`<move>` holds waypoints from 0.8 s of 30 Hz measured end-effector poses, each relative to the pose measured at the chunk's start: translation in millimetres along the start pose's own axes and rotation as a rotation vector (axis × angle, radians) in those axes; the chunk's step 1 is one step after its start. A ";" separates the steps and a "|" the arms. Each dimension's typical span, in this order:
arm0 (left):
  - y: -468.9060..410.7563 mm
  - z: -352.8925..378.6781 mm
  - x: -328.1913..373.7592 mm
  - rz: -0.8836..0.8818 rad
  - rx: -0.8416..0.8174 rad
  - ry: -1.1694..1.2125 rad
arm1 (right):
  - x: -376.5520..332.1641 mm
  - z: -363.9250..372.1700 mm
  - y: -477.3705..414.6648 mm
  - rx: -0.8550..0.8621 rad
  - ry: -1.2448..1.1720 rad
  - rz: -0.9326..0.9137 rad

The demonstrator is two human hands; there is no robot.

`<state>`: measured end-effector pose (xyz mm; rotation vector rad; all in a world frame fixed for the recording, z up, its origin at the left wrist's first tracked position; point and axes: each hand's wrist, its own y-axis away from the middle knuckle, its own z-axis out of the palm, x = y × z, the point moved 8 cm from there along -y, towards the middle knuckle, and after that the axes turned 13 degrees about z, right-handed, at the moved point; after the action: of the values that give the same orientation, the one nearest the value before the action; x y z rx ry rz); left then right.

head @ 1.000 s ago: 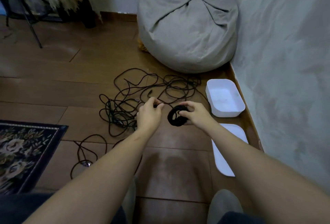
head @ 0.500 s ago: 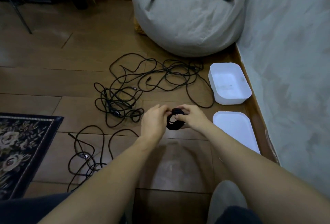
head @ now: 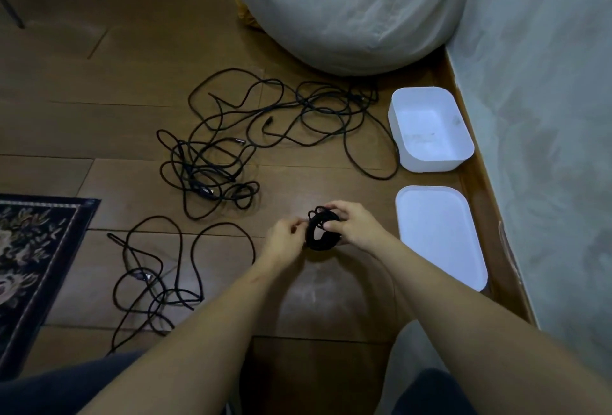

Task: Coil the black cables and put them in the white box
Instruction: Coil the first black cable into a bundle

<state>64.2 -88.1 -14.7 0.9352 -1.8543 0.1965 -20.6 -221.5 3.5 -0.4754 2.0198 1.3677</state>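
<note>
Your right grip (head: pixel 357 227) pinches the small black coil (head: pixel 323 237) above the floor (head: pixel 331 302), near the white box (head: pixel 430 130). Your left grip (head: pixel 284 242) pinches its edge. It's light and floppy; hold all loops together.

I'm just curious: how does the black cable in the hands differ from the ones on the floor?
The coiled cable is wound into a tight small ring; the floor cables sprawl in loose tangled loops. The right hand and left hand hold the coiled cable; the floor cables lie untouched. Both are thin and black.
</note>
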 end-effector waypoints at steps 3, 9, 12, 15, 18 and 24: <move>8.4 13.1 -2.4 -0.232 0.005 0.417 | 2.7 2.0 -4.3 -0.003 0.036 0.000; 15.8 14.9 -10.6 -0.131 -0.024 0.282 | 16.1 4.7 -9.9 -0.028 0.088 0.018; 14.3 2.1 0.0 0.098 0.110 -0.159 | 24.4 7.2 -9.7 -0.044 0.142 0.042; 9.5 10.8 15.1 0.317 0.022 -0.417 | 26.1 9.3 -8.1 -0.082 0.173 0.057; 2.1 13.8 21.3 0.404 -0.066 -0.498 | 21.3 8.3 -5.3 -0.111 0.185 0.038; -1.3 27.4 -10.9 0.080 -0.130 0.149 | 10.5 -2.5 -4.7 -0.049 0.063 0.004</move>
<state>47.6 -97.5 -37.3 0.7380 -1.7462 0.1865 -26.1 -225.0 -6.3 -0.5424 2.0425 1.4234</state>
